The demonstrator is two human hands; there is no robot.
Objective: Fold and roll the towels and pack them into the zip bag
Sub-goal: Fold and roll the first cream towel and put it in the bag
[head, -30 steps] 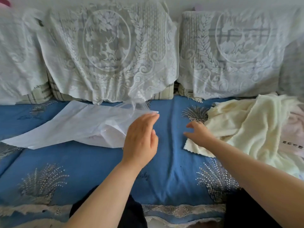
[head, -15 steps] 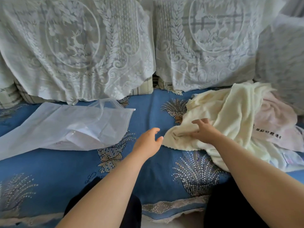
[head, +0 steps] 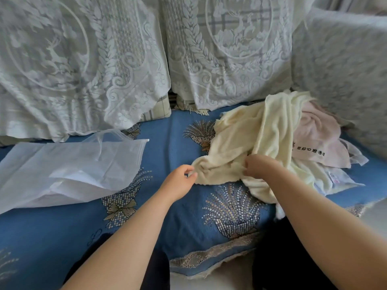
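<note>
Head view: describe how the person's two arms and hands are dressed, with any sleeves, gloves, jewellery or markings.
Both forearms are bare up to the frame edge, with no sleeve in view. The left hand and the right hand wear no gloves. No ring, watch, bracelet or marking shows on either hand or wrist. The fingers face away, so the nails cannot be judged.

- A home living room: a sofa seat under a blue woven cover point(head: 184, 206) patterned with beaded fans and edged in lace.
- At the far side, back cushions draped in white lace covers point(head: 83, 65) showing deer and leaf wreaths; plaid upholstery point(head: 161, 107) peeks out beneath.
- At right, household towels point(head: 261, 139) lie heaped on the seat; a plastic bag point(head: 69, 170) lies at left.
</note>
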